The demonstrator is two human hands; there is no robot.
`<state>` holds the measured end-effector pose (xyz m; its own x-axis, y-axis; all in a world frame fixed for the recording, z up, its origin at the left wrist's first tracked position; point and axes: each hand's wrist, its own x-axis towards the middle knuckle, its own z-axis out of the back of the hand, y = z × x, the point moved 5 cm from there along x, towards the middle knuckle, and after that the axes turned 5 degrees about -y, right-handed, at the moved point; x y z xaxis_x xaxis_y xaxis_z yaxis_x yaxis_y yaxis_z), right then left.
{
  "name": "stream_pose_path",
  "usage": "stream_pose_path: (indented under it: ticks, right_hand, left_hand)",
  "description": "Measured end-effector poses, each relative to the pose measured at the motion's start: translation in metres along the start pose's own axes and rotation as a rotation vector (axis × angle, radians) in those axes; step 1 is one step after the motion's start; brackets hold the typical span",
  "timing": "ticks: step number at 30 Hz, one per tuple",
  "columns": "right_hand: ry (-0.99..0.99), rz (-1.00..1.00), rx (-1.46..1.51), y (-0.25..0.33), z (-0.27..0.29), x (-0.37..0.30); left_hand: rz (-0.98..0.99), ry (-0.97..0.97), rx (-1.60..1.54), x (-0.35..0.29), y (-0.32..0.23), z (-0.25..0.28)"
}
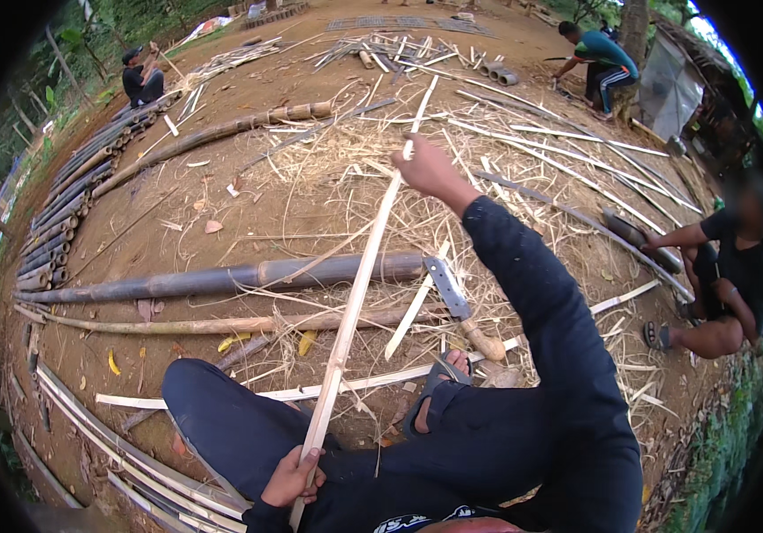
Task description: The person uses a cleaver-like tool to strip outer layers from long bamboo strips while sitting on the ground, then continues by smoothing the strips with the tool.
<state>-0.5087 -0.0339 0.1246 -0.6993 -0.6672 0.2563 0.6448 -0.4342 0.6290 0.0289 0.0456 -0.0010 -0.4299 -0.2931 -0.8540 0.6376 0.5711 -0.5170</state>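
A long, pale split bamboo strip (349,324) runs from my lap up and away across the middle of the view. Near its lower end, beside my left thigh, my left hand (293,475) is closed around it. Farther up, my outstretched right hand (435,169) grips the same strip, which extends past the fingers. A broad-bladed knife (449,289) with a wooden handle lies right of the strip, by the end of a thick dark bamboo pole (310,271). A thinner bamboo pole (222,327) lies just nearer to me.
Curly bamboo shavings (346,151) litter the ground ahead. Stacked bamboo poles (66,213) line the left, with long strips (577,164) to the right. One person sits close at the right (741,258) holding bamboo; others work far left (142,80) and far right (604,67).
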Motion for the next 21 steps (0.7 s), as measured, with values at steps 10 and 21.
stream_pose_path:
  ticks: [10, 21]
  right_hand:
    - [0.111, -0.892, 0.662, -0.019, -0.208, -0.168]
    - [-0.215, -0.74, 0.739, 0.016, -0.241, -0.171]
  left_hand:
    - [-0.226, -0.147, 0.22, -0.013, 0.024, 0.005]
    - [-0.418, -0.445, 0.579, -0.01, 0.093, 0.051]
